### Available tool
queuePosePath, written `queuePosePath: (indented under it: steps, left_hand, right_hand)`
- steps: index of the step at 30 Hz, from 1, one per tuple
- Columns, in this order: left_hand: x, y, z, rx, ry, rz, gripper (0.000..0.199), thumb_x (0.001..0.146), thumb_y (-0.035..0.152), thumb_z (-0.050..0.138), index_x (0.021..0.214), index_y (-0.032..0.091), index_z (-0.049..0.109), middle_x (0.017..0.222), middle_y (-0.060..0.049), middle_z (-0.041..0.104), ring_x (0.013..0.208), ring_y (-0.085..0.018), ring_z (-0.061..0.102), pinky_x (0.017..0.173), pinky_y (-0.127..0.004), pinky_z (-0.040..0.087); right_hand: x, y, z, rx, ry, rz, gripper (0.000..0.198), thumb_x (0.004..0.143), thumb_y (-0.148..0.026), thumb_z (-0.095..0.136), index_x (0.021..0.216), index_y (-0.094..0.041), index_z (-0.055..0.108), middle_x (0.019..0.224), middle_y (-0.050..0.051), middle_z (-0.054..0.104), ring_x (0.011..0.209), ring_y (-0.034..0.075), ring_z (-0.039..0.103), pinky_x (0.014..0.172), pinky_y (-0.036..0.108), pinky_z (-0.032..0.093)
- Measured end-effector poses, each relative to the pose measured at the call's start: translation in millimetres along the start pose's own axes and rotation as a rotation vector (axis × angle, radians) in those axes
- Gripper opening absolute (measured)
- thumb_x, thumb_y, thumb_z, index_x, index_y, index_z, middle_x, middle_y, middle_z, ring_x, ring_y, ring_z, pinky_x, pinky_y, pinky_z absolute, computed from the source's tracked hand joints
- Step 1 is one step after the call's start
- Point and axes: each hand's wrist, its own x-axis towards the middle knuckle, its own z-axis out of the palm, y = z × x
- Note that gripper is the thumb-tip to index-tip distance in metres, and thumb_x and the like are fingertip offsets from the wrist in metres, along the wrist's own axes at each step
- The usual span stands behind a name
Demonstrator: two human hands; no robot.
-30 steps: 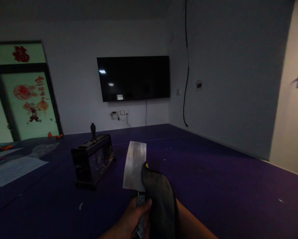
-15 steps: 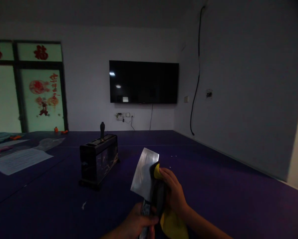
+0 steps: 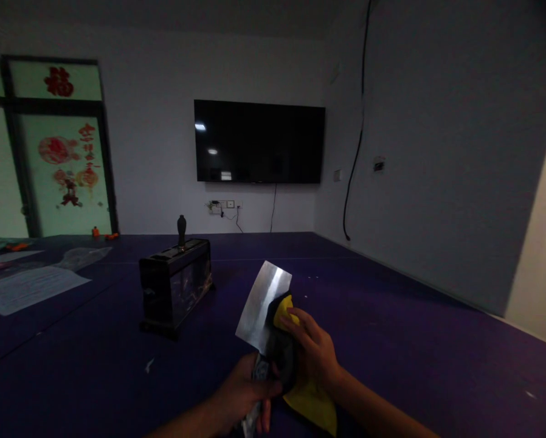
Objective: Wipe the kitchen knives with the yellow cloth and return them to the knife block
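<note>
A cleaver (image 3: 262, 307) is held tilted in front of me, its broad shiny blade pointing up and away. My left hand (image 3: 250, 384) is closed around its dark patterned handle. Pressed against the right side of the blade is a yellow and dark grey cloth (image 3: 312, 401), which my right hand (image 3: 316, 347) grips; its lower end hangs down below my wrist. Part of the blade's right edge is hidden by the cloth. To the left stands a black knife block (image 3: 177, 286) with see-through sides and one black-handled tool upright in its top.
The purple tabletop (image 3: 391, 365) carries small white scraps (image 3: 149, 365). At the left lie a printed sheet (image 3: 36, 289), clear plastic wrapping (image 3: 84, 257) and small orange items (image 3: 111, 236). A television (image 3: 259, 143) hangs on the far wall, with a black cable (image 3: 355, 158) to its right.
My right hand and the cloth have shifted slightly left across the blade. The cleaver stays in my left hand. My view has turned a little to the right and down.
</note>
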Motion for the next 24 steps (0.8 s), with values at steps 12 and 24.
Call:
queuePosePath:
  steps: [12,24]
  left_hand:
    - [-2,6,3,0.009,0.117,-0.005,0.047,0.055,0.048,0.072,0.081,0.017,0.047,0.036,0.006,0.047,0.028,-0.012,0.046,0.028,-0.016,0.032]
    - [-2,10,3,0.031,0.180,0.012,0.028,0.060,0.040,0.057,0.072,0.015,0.051,0.035,0.002,0.049,0.026,-0.011,0.043,0.028,-0.017,0.030]
  right_hand:
    - [14,-8,-3,-0.091,-0.239,-0.270,0.055,0.079,-0.004,0.035,0.134,-0.012,0.039,0.131,0.010,0.050,0.130,0.022,0.032,0.108,0.048,0.024]
    - [23,-25,-12,0.094,-0.544,-0.239,0.077,0.070,-0.031,0.062,0.138,-0.012,0.033,0.145,0.016,0.027,0.135,0.030,0.017,0.102,0.048,0.032]
